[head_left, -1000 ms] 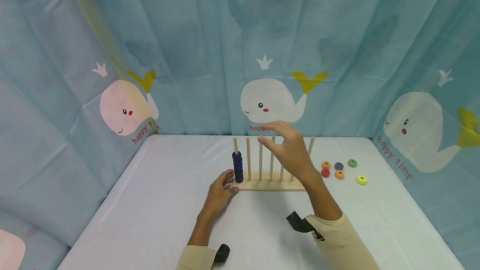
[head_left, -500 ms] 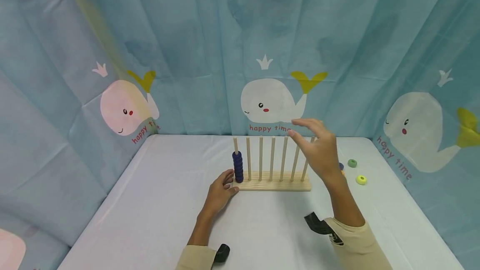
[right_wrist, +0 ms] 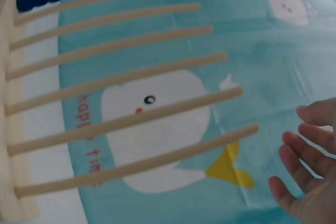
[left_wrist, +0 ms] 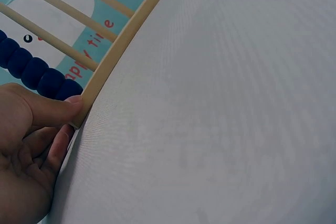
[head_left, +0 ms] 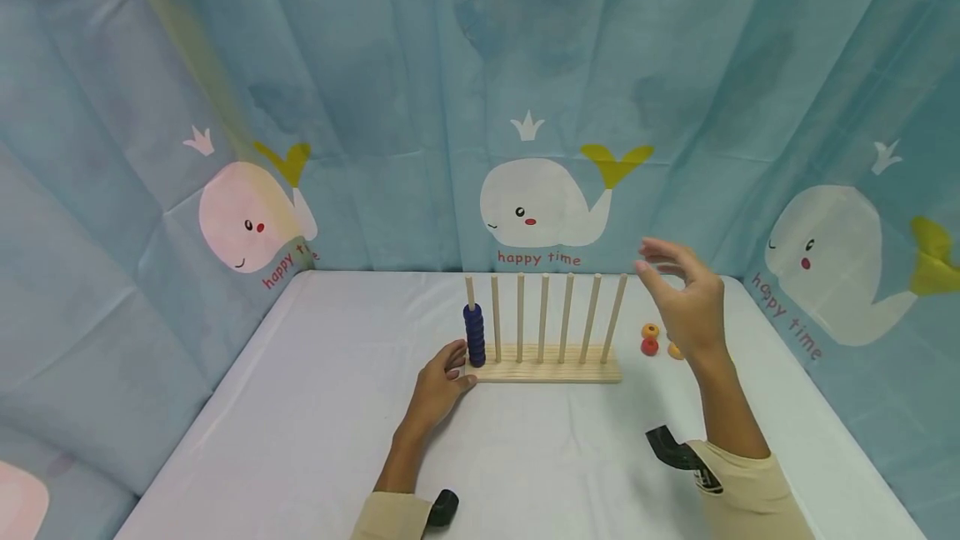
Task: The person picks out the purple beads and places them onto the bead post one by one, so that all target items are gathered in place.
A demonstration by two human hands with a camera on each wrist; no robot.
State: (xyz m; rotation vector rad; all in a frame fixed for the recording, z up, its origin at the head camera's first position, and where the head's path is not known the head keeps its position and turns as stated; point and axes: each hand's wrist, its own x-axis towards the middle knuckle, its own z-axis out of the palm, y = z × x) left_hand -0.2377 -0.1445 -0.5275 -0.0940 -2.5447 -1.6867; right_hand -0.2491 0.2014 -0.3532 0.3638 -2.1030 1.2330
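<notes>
A wooden peg stand (head_left: 555, 372) with a row of upright pegs is on the white table. Dark blue beads (head_left: 475, 336) are stacked on its leftmost peg; the other pegs carry none. My left hand (head_left: 437, 386) grips the left end of the stand's base, its thumb (left_wrist: 60, 109) on the front edge and its fingers curled at the end. Off to the right, above the table, my right hand (head_left: 690, 302) hangs in the air with relaxed, spread fingers and holds nothing; the right wrist view shows these fingers (right_wrist: 302, 153) apart from the pegs.
Right of the stand lie loose beads: an orange bead (head_left: 650, 331), a red bead (head_left: 649, 347) and another orange bead (head_left: 676, 352) partly behind my right hand. A blue curtain (head_left: 405, 107) with whale prints stands behind and beside the table (head_left: 322, 407).
My right hand has moved right, from over the pegs to over the loose beads, and now hides several of them. The left hand and the stand have stayed in place.
</notes>
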